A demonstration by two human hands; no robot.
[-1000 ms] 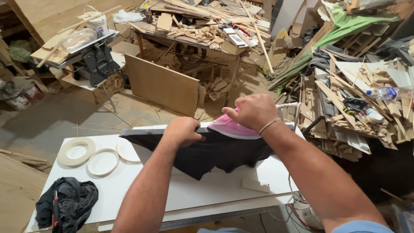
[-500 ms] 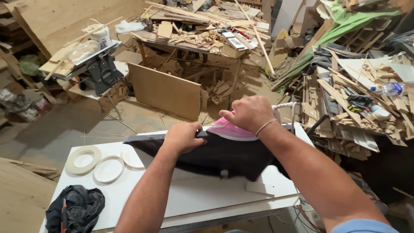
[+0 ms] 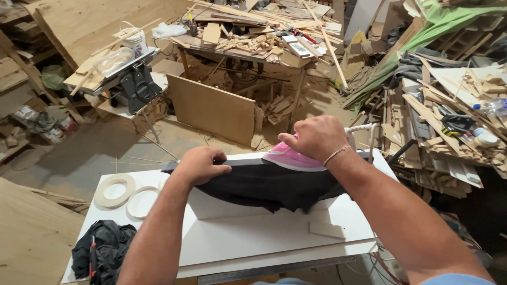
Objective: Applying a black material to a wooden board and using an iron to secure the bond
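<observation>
A black cloth is draped over the top edge of an upright white board on a white table. My left hand presses down on the cloth near its left end. My right hand grips the handle of a pink iron, which rests on the cloth along the board's edge. The iron's white cord loop shows behind my right wrist.
Two rolls of white edge tape lie at the table's left. A crumpled black garment sits at the front left corner. A small white strip lies on the table. Behind are a workbench piled with wood scraps, a leaning wood panel and a table saw.
The view has shifted slightly. The iron and my right hand have moved a little along the cloth; my left hand still presses the cloth down.
</observation>
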